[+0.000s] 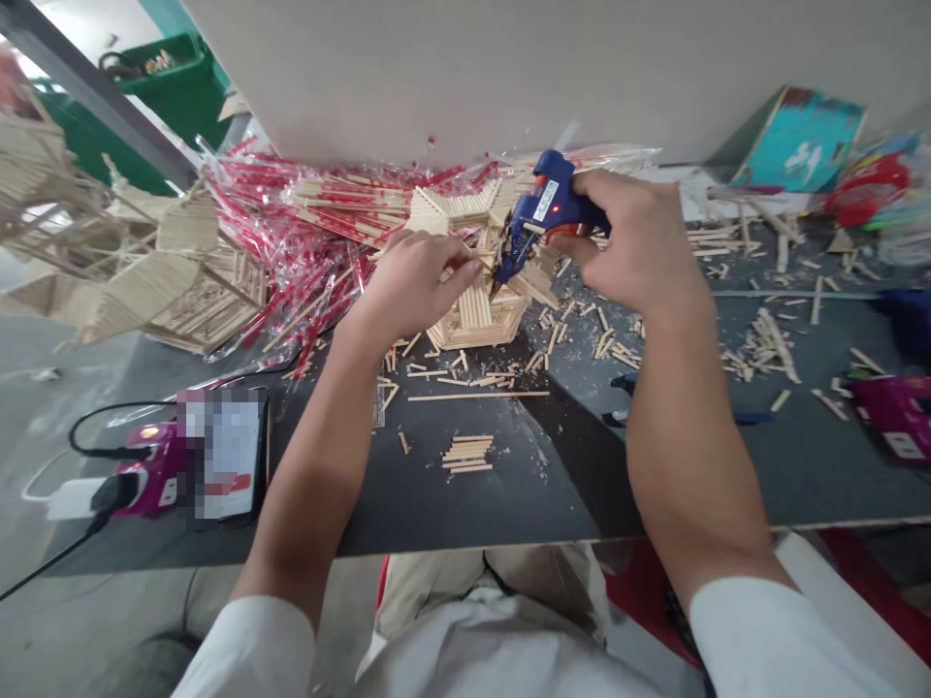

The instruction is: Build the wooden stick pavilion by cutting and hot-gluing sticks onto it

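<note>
My right hand (632,237) is wrapped round a blue hot glue gun (549,199) with a small red light lit on its side. The gun's nozzle points down at a small model built of thin wooden sticks (476,325), which has slatted walls and roof-like panels. My left hand (418,276) is at the model's left side, thumb and forefinger pinched together near the nozzle. Whatever is between those fingertips is too small to make out. Nearer to me lie one long stick (478,396) and a row of several short sticks (467,454).
Red-and-clear plastic wrapping with sticks (291,213) is heaped behind. A larger stick model (181,281) stands left. A phone (229,456) leans by a purple power socket (151,465) with cables. Stick offcuts (763,344) litter the right, below a turquoise board (800,141).
</note>
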### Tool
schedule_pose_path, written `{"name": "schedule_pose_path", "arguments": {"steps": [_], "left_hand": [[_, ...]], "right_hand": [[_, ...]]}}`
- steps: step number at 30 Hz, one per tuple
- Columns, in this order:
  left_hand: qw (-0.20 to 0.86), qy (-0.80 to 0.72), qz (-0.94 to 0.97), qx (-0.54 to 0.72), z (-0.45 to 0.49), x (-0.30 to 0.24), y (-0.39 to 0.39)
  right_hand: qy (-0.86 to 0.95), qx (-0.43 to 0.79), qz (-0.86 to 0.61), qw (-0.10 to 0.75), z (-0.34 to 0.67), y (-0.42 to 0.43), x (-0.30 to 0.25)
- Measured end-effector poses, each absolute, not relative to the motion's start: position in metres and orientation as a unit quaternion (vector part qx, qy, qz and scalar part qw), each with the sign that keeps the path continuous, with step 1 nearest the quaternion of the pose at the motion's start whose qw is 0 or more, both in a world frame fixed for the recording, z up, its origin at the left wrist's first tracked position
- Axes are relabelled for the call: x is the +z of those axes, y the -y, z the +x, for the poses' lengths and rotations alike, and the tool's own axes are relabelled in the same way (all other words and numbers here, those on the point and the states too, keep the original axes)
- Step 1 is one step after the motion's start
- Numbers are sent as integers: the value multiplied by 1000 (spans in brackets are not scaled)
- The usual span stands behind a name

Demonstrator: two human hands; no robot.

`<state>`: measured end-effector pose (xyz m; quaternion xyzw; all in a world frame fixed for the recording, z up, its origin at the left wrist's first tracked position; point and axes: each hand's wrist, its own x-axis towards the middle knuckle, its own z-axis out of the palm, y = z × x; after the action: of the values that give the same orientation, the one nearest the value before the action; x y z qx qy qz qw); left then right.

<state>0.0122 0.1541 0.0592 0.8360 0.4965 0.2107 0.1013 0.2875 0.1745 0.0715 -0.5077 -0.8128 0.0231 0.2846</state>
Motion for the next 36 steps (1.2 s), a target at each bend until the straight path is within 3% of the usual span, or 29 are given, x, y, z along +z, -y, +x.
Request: {"name": "schedule_pose_path", "arguments": {"steps": [15,24,36], "left_hand": [[103,-487,840,215,12,58,-155],[91,-485,845,209,13,62,-154],[96,-462,855,216,14,66,-151]], "right_hand": [[815,0,-500,292,287,-177,70],[784,-47,-517,340,286,-171,78],[788,-25,-517,333,281,-175,74]]}}
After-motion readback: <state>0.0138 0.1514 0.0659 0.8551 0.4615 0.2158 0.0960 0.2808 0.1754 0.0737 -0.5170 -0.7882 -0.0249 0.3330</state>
